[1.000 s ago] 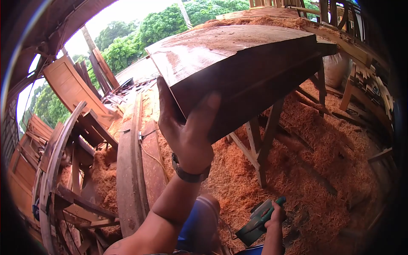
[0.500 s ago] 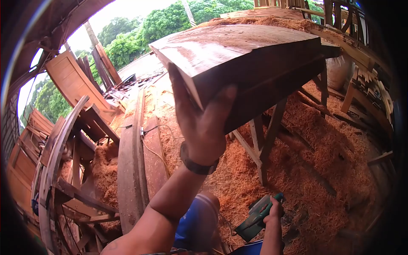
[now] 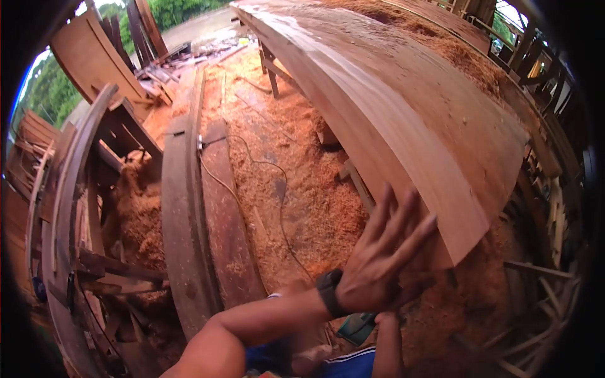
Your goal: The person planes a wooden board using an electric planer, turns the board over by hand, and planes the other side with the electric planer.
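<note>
My left hand (image 3: 384,255), with a dark band on the wrist, has its fingers spread beside the near end of a thick wooden slab (image 3: 403,132). Nothing is in its grasp, and whether a fingertip touches the slab's side I cannot tell. The slab lies along a work table, its smooth edge face towards me. Low in the view, my right hand (image 3: 386,318) is mostly covered by the left one. Next to it shows part of a green power tool (image 3: 357,328), which it appears to hold.
Reddish shavings (image 3: 302,195) cover the ground, with a cable (image 3: 283,208) running across them. Long planks (image 3: 183,220) lie to the left, beside a wooden frame (image 3: 69,189). A panel (image 3: 91,57) leans at the back left. Scrap wood (image 3: 548,271) lies at the right.
My left hand has let go of the slab's end corner and opened. The slab now lies lower, its broad top in view. The view has shifted, and the green tool is more hidden.
</note>
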Demonstrator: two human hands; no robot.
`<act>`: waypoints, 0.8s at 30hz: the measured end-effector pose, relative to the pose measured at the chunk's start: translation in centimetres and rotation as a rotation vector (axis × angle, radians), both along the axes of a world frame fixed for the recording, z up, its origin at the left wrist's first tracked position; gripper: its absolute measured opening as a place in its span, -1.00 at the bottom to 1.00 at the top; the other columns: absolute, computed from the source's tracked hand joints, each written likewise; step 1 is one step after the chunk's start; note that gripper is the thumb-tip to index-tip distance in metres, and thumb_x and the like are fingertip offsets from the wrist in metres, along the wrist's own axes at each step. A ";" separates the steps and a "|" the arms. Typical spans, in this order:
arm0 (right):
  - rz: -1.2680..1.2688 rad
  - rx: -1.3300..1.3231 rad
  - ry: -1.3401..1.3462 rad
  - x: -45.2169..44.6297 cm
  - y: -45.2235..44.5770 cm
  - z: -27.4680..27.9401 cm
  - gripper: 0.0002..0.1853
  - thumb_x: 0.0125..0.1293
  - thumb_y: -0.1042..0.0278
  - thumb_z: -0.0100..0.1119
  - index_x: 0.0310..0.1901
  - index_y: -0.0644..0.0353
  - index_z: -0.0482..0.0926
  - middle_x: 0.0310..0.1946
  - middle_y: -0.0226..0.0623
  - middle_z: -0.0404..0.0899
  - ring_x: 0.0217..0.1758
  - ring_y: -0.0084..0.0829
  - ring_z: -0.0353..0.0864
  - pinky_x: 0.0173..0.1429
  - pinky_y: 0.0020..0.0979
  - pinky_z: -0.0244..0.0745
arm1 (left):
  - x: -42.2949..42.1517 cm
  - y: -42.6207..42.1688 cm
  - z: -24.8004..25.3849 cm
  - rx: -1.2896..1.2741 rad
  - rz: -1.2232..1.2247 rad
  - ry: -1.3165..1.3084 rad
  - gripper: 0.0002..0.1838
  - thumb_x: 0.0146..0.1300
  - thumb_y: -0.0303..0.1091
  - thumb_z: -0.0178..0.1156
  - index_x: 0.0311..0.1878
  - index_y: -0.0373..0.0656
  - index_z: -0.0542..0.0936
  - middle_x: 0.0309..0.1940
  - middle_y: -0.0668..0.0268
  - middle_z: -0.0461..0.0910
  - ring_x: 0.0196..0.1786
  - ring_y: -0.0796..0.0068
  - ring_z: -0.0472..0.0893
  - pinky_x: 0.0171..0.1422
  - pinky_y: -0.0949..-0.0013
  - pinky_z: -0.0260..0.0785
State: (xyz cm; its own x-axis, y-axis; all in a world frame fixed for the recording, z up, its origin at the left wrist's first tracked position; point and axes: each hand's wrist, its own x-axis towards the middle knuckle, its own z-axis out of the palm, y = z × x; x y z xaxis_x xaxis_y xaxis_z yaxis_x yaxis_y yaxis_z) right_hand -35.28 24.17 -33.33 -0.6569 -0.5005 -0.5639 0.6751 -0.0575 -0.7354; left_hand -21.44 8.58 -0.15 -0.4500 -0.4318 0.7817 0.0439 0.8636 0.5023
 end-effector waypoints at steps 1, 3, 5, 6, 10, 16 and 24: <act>0.058 0.053 0.028 0.6 0.4 1.9 -0.68 0.42 0.03 0.19 0.04 0.04 0.49 -0.55 -0.36 0.44 -0.63 -0.45 0.45 -0.53 -0.34 0.46 | 2.0 0.1 -0.4 0.110 -0.053 -0.093 -0.08 0.14 -0.09 0.39 0.49 -0.33 0.24 0.53 -0.22 0.07 0.56 -0.29 0.09 0.56 -0.24 -0.02; 0.285 0.260 0.034 2.5 0.2 10.5 -0.60 0.45 -0.04 0.15 0.09 0.09 0.49 -0.54 -0.35 0.44 -0.61 -0.44 0.46 -0.51 -0.33 0.46 | 6.2 -0.1 -4.1 0.334 -0.026 -0.237 -0.15 0.14 -0.22 0.39 0.46 -0.32 0.27 0.45 -0.15 0.27 0.48 -0.16 0.29 0.49 -0.11 0.18; 0.476 0.432 -0.020 5.0 -0.7 17.5 -0.52 0.49 -0.13 0.07 0.11 0.16 0.48 -0.55 -0.33 0.45 -0.62 -0.43 0.45 -0.49 -0.32 0.46 | 10.8 0.8 -12.4 0.592 0.261 -0.476 -0.27 0.09 -0.28 0.37 0.34 -0.33 0.39 0.29 -0.11 0.46 0.31 -0.11 0.47 0.40 0.07 0.30; 0.505 0.443 -0.042 6.0 -1.0 19.6 -0.48 0.51 -0.17 0.01 0.11 0.20 0.46 -0.55 -0.31 0.46 -0.63 -0.41 0.44 -0.49 -0.31 0.46 | 13.7 0.5 -13.6 0.963 0.290 -0.885 -0.38 0.17 -0.17 0.31 0.26 -0.31 0.47 0.24 -0.09 0.51 0.25 -0.06 0.54 0.42 -0.08 0.22; 0.732 0.413 -0.002 10.0 -2.4 28.5 -0.43 0.53 -0.22 -0.06 0.11 0.24 0.46 -0.54 -0.32 0.46 -0.60 -0.45 0.44 -0.46 -0.35 0.45 | 21.7 6.9 -14.0 0.978 0.220 -1.479 -0.45 0.34 -0.24 0.00 0.39 -0.14 0.40 0.33 -0.04 0.45 0.43 0.04 0.40 0.56 -0.41 -0.18; 0.977 0.261 0.017 13.9 -4.7 44.0 -0.42 0.56 -0.19 -0.12 0.16 0.27 0.40 -0.51 -0.31 0.46 -0.58 -0.47 0.44 -0.39 -0.38 0.47 | 23.6 15.1 -11.4 0.808 0.178 -1.273 -0.14 0.19 -0.07 0.22 0.58 0.22 0.16 0.60 0.05 0.05 0.57 -0.16 0.11 0.54 -0.40 -0.14; 0.982 0.047 0.082 14.3 -9.5 60.3 -0.28 0.46 -0.40 -0.20 0.04 0.28 0.39 -0.59 -0.34 0.40 -0.71 -0.50 0.38 -0.55 -0.36 0.42 | 22.2 13.3 -5.1 0.646 -0.155 -1.136 -0.77 0.07 -0.15 0.25 -0.22 0.06 0.75 0.13 0.23 0.59 0.38 0.08 0.38 0.40 -0.33 0.15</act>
State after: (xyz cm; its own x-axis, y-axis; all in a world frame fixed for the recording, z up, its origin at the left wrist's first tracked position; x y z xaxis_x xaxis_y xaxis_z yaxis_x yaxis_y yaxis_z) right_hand -21.01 14.72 26.92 0.0010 -0.8225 -0.5688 0.3539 0.5322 -0.7691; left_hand 0.72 21.88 -5.22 -0.7934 -0.4678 -0.3894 -0.5979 0.4792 0.6426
